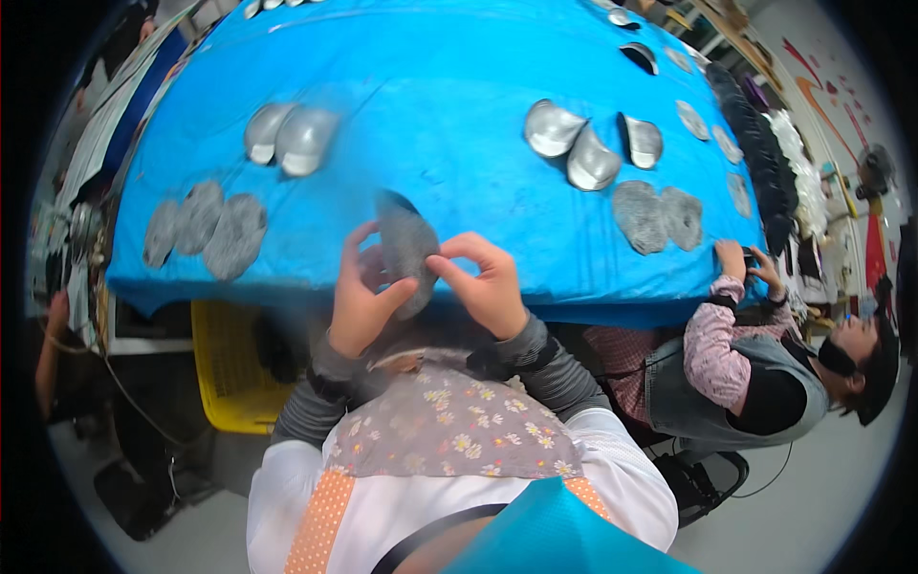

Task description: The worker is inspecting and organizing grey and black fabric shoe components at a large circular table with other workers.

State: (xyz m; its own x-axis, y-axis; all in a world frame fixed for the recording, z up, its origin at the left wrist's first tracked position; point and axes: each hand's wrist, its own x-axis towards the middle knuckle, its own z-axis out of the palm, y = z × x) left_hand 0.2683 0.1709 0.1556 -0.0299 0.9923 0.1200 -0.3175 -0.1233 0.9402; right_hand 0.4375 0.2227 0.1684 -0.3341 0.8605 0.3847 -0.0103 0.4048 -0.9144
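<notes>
At the table's near edge I hold up a grey, fuzzy-looking oval piece (405, 239) with a dark curved edge at its top. My left hand (361, 297) is closed on its left side, thumb across the lower part. My right hand (486, 287) pinches its right edge between thumb and fingers. On the blue-covered table (430, 124), flat grey oval pieces (235, 236) lie to the left, and more grey oval pieces (639, 217) lie to the right. Beyond them rest shiny silver cupped pieces (308, 141) on the left and further silver cupped pieces (593, 161) on the right.
Below the table on the left stands a yellow plastic basket (229, 373). A person in a pink sleeve (715, 340) sits close by on the right, hands at the table edge. Another person's arm (53, 349) shows at the far left. Several more pieces line the table's right edge.
</notes>
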